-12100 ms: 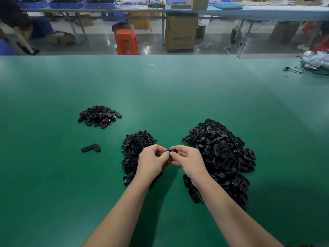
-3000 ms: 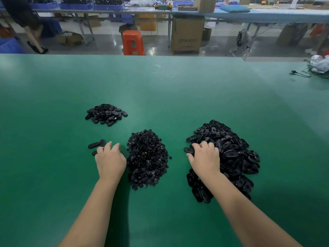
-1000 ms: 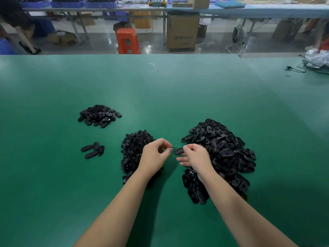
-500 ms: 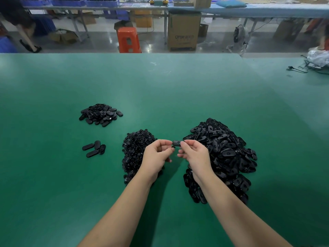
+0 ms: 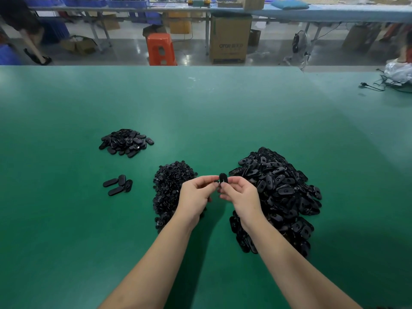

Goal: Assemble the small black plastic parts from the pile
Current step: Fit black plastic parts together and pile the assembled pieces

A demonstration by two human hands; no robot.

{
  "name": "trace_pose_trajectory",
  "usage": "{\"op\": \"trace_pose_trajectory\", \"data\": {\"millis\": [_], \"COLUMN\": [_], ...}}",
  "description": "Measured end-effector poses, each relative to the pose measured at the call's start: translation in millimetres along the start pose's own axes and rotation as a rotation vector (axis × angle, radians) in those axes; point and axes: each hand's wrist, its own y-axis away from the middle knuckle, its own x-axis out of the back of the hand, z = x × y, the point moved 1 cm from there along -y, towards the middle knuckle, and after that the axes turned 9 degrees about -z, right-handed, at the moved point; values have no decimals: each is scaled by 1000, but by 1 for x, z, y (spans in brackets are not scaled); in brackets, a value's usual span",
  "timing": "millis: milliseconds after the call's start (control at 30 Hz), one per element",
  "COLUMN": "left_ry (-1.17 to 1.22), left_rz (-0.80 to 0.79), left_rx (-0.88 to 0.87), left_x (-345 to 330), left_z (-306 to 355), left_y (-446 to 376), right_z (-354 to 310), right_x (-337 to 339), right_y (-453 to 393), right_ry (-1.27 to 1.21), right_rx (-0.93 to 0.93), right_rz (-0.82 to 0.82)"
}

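My right hand (image 5: 239, 196) pinches a small black oval part (image 5: 223, 177) and holds it upright above the green table (image 5: 223, 112). My left hand (image 5: 196, 195) meets it from the left, fingertips curled against the part's edge; whatever small piece it holds is hidden. Under my left hand lies a pile of small round black parts (image 5: 169, 186). A larger pile of black oval parts (image 5: 281, 192) lies to the right, under my right wrist.
Several finished oval pieces (image 5: 118, 185) lie loose to the left. A small heap of oval pieces (image 5: 126, 142) sits farther back left. Cables and a plastic bag (image 5: 399, 74) lie at the far right; an orange stool (image 5: 161, 49) and cardboard boxes stand beyond the table.
Both hands left the piles and came together in the middle. The oval part in my right hand has turned from lying sideways to standing upright, with my left fingertips now against it.
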Motion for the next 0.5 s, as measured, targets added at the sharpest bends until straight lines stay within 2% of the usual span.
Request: {"op": "trace_pose_trajectory", "data": {"millis": [200, 500], "left_ry": [-99, -126], "left_rz": [-36, 66], "left_rx": [-13, -48], "left_x": [1, -2], "left_z": [4, 3], "left_y": [1, 3], "right_z": [3, 7], "right_x": [3, 1], "right_y": [-1, -2], "right_ry": [254, 137], "right_rx": [-11, 5], "right_rz": [-90, 66]}}
